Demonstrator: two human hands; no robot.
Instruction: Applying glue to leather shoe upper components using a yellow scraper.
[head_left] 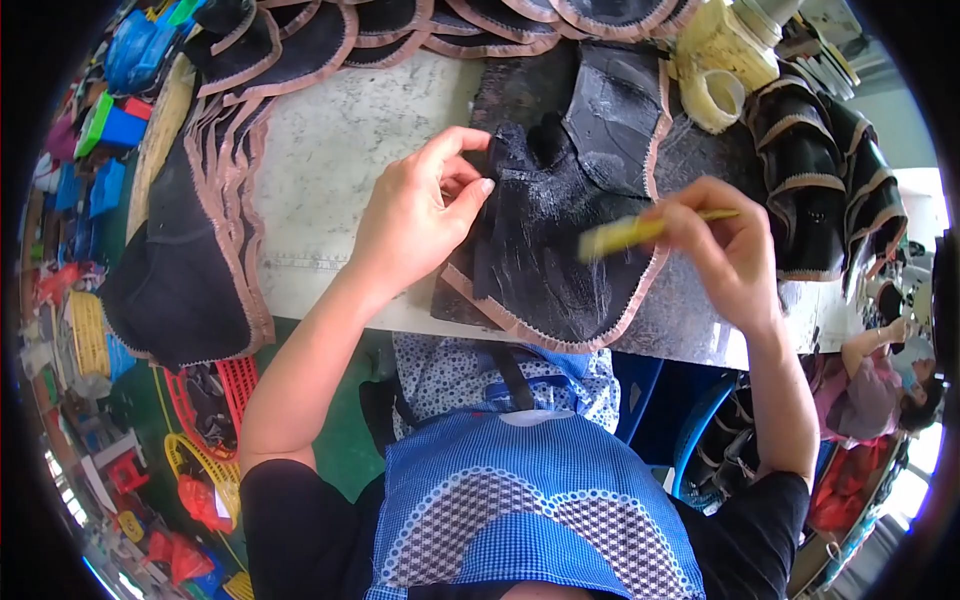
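Note:
A black fabric piece with a pinkish-brown stitched border [570,285] lies in front of me, streaked with a wet, whitish film. My left hand [410,220] pinches its upper left edge between thumb and fingers. Gripped in my right hand [728,250] is a yellow brush [625,236], held low over the right half of the piece. The brush is smeared by motion, so I cannot tell whether its tip touches the fabric. Another black panel [615,110], also with a glossy smear, adjoins the piece at its upper side.
A yellowed, crusted pot [715,97] stands at the far right of the pale table [360,190]. Black bordered pieces are stacked along the far edge [390,25], at left [185,270] and at right [805,190]. Baskets [205,465] stand lower left; another person [870,385] is at right.

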